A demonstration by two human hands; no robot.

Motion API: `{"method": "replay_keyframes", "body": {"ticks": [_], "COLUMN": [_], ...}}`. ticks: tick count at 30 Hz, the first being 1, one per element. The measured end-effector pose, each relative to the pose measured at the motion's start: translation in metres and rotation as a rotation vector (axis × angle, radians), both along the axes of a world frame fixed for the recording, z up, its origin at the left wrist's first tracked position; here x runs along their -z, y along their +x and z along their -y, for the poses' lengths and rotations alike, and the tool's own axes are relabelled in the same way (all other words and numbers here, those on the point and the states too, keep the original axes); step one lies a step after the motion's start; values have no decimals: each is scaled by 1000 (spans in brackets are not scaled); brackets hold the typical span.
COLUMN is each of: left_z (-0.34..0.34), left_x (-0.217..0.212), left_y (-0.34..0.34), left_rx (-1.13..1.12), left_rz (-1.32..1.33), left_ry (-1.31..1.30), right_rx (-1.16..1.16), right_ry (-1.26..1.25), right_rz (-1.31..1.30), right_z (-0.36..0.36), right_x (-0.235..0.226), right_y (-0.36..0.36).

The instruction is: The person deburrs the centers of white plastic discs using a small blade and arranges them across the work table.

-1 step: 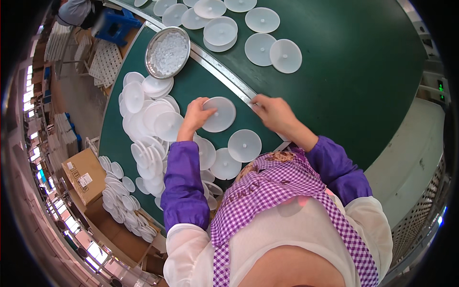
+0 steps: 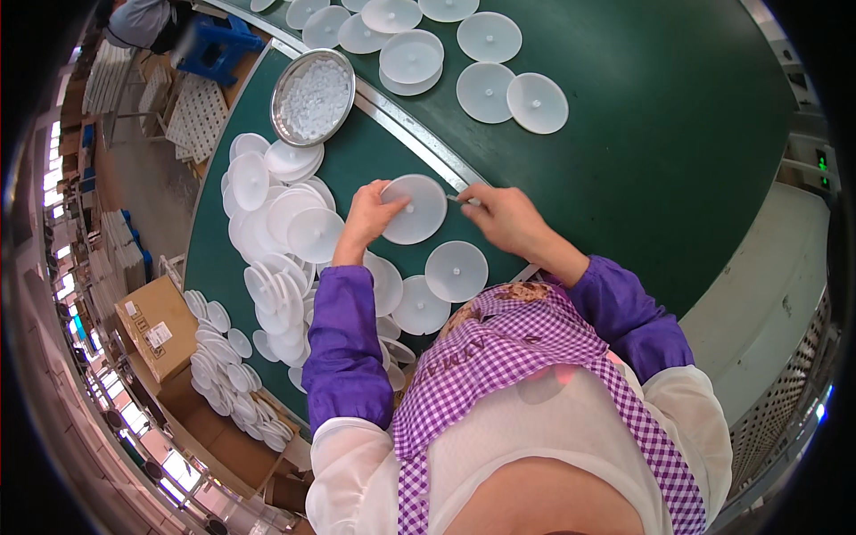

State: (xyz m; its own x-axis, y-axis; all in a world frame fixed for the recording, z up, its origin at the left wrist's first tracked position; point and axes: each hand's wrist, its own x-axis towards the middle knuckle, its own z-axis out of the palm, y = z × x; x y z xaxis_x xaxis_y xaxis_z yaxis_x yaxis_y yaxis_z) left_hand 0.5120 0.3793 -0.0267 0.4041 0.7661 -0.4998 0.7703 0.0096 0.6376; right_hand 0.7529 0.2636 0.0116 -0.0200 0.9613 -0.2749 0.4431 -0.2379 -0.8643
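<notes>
My left hand (image 2: 370,218) is closed on a translucent white plastic disc (image 2: 419,225) with a small knob at its centre, the thumb lying over its face. Facing it from the right, my right hand (image 2: 506,218) is closed around a small slim tool (image 2: 470,201). The thin tip of this tool points at the disc's right rim; whether they touch I cannot tell, and most of the tool is hidden in my fingers. Just below the held disc, another white disc (image 2: 456,272) lies flat on the green tabletop. A heap of similar discs (image 2: 285,218) spreads left of my left hand.
A metal bowl (image 2: 350,98) of small white pieces stands beyond the heap. A metal rail (image 2: 410,132) divides the tabletop from a green belt (image 2: 642,134), where several discs (image 2: 538,103) lie. Lower left, a cardboard box (image 2: 160,330) stands beside more discs (image 2: 234,379).
The held disc has shifted slightly right. My right hand has moved a little left, bringing the slim tool's tip to the disc's rim. One disc on the belt has slid slightly right.
</notes>
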Motion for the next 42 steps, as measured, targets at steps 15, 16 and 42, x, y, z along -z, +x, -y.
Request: {"method": "replay_keyframes", "body": {"ticks": [15, 16, 42], "left_z": [52, 56, 79], "left_x": [-50, -50, -26], "left_y": [68, 74, 34], "left_rx": [-124, -49, -282], "left_rz": [315, 205, 559], "left_ry": [150, 283, -214], "right_rx": [-49, -61, -146], "right_ry": [-32, -58, -199], "right_rz": [91, 215, -85], "right_z": [0, 0, 17], "right_x": [-15, -14, -21], "right_y": [-25, -28, 3]}}
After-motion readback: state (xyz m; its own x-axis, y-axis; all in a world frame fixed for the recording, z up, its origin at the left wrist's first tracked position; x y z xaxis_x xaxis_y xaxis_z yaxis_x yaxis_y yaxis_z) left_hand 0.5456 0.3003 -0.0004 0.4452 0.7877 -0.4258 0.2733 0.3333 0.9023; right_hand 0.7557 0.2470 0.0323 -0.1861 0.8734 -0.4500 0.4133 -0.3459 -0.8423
